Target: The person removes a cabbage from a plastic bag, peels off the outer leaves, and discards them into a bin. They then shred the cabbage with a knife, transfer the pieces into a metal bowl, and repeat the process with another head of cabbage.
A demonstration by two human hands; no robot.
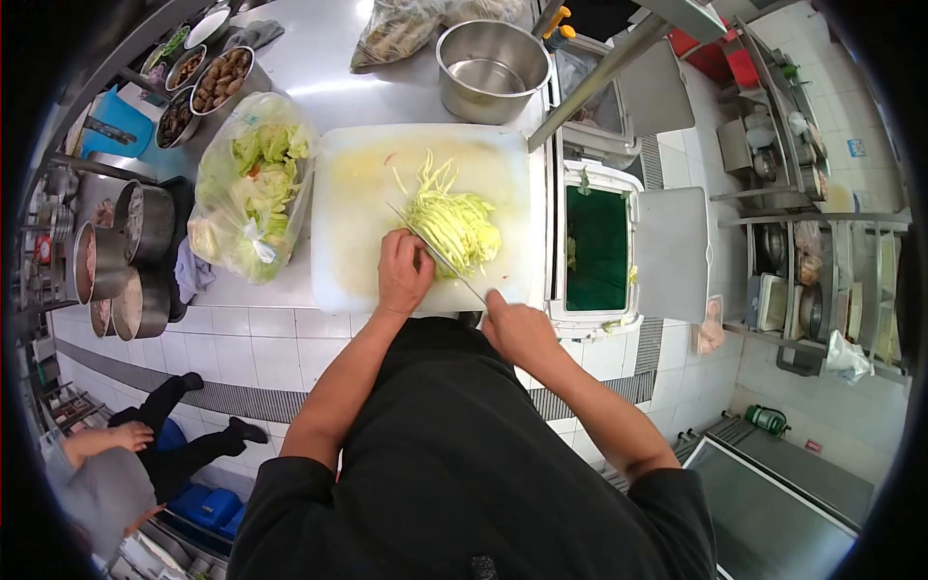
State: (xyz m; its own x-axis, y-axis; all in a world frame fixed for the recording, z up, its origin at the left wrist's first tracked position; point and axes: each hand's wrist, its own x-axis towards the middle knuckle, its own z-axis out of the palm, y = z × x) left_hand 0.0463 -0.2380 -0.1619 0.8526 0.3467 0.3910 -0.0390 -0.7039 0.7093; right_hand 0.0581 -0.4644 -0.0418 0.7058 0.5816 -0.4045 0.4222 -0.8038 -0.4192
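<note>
A heap of shredded pale green lettuce [452,227] lies on the white cutting board [353,184]. My right hand [517,327] is wrapped round the handle of a knife at the board's front edge. The knife's blade [440,254] slants up and left across the near side of the heap. Close against the blade's left side, my left hand [404,273] has its fingers curled down on the lettuce; what lies under the fingertips is mostly hidden. A clear plastic bag of lettuce leaves [256,188] rests left of the board.
A steel pot [493,72] stands behind the board. To the right is an open bin with a green liner [596,246]. Bowls of mushrooms [222,80] and steel pots [145,222] stand at left. Another person [116,474] is at lower left.
</note>
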